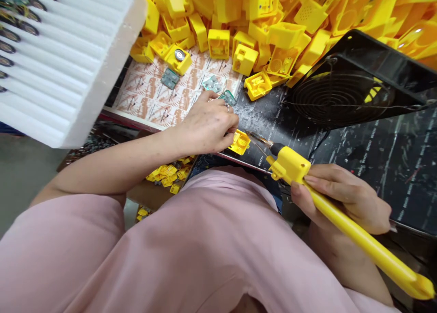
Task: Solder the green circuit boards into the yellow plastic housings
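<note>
My right hand [348,197] is wrapped round the long yellow handle of a soldering iron [362,235], its metal tip pointing left. Just left of that tip, a small yellow plastic housing [240,142] lies at the bench's front edge. My left hand [213,121] is over the bench with its fingers curled down, beside the housing. What its fingertips hold, if anything, is hidden. Just beyond them lie a green circuit board [228,97] and a paler circuit board [211,83] with thin wires. Another green circuit board [170,78] sits farther left on the printed sheet.
A large heap of yellow plastic housings [218,44] fills the back of the bench. A black fan [336,94] leans at the right. At upper left is a white foam tray [78,76] with several round parts. Small yellow pieces [167,174] sit below the bench edge.
</note>
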Motion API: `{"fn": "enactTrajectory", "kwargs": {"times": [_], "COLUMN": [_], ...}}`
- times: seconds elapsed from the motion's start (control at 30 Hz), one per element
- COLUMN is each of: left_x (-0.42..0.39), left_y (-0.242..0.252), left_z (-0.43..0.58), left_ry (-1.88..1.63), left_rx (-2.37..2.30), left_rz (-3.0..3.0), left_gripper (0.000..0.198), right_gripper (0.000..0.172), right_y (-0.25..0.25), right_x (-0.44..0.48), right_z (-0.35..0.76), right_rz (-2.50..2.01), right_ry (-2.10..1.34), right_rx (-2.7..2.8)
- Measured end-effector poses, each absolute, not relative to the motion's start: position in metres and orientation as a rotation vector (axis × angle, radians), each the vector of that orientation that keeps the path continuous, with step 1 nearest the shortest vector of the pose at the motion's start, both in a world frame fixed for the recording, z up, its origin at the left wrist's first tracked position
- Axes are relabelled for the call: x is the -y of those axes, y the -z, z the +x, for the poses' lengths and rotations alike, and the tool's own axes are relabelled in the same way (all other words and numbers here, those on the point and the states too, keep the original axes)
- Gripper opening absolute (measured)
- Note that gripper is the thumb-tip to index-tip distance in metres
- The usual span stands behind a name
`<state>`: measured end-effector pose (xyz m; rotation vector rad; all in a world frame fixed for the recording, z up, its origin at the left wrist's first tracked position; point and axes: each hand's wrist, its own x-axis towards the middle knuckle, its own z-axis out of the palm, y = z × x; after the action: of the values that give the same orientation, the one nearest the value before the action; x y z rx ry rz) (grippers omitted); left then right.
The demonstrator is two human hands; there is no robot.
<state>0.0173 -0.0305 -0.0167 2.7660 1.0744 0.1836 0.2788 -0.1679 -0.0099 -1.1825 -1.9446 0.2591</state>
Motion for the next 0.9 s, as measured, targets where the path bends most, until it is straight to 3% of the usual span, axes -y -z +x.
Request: {"fn": "enactTrajectory", "kwargs": {"times": [0.23, 0.4, 0.53, 0.63, 0.9], "left_x": [0.03, 0.033, 0.037, 0.042, 0.049], "left_y": [0.013, 0.014, 0.018, 0.023, 0.033], "left_z": [0.018, 0.01, -0.003, -0.009, 0.001], "left_ry": [-0.118, -0.203, -0.341, -0.426, -0.552], "left_rx": [-1.056, -1.084, -1.053, -1.044, -1.27], "left_rz": [2.82, 2.741, 2.623, 2.572, 2.554], "left_gripper": [0.027, 0.028, 0.033, 0.031, 0.027], "right_gripper": [0.027, 0.026, 0.047, 0.054, 0.054], "right_y": [0.017, 0.022, 0.03, 0.033, 0.032], "right_x": [0.154, 0.161, 0.172, 0.173, 0.168], "right_z": [0.27, 0.276, 0.279, 0.279, 0.28], "right_rz": [-0.972, -1.081, -1.207, -1.242, -1.184], "right_ry": [-0.242, -0.243, -0.205, -0.163, -0.122], "right_rx": [1.907, 1.809, 1.67, 1.66, 1.706]}}
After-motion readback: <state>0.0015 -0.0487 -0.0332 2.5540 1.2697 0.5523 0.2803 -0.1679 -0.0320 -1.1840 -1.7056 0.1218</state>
